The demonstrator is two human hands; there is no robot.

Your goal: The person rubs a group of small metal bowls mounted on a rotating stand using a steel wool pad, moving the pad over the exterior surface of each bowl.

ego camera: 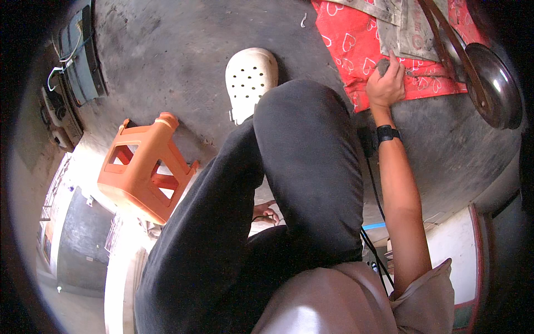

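My right hand [387, 85], reaching forward at the right, has its fingers closed around a dark grey lump [382, 67], perhaps a stone. It is over the edge of a red cloth [348, 46] printed with white heart outlines. On the cloth, just beyond my fingertips, lies a worn grey-beige sack [411, 31] that bears faint writing. A black band [388, 133] circles my right wrist. Between my black-trousered legs part of a hand [266, 212] shows near a thin dark loop. I cannot tell whether it is my left hand, or whether it holds the loop.
Right of the cloth stands a round shiny metal piece [496, 87] with a rusty iron bar [463, 54] across it. A white clog [251, 75] is before my knees on the dark floor [167, 50]. An orange plastic stool [142, 171] lies tipped at the left. Black cables [374, 183] run beside my right arm.
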